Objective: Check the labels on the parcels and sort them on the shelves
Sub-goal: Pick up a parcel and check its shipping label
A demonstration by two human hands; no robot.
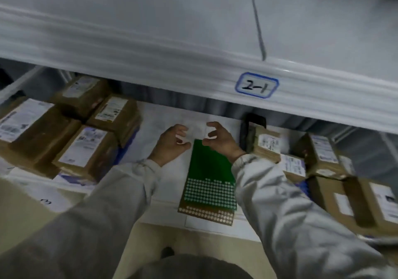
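Both hands, left hand point(175, 142) and right hand point(217, 139), curl apart and empty at the twelve o'clock end of the green parcel point(210, 177) lying flat on the shelf point(163, 115); it looks thin, light and bendy, best pinched by its edges.

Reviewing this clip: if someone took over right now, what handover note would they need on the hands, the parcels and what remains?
Left hand: fingers curled over the white shelf surface, apparently holding nothing.
Right hand: fingers curled at the far end of the green flat parcel; whether it grips is unclear.
The green parcel lies flat in the gap under the shelf edge marked 2-1.
Brown labelled boxes are stacked left and right of the gap.
Done: the green parcel is on the shelf.
Left: confirm its label matches this spot; sort any further parcels.
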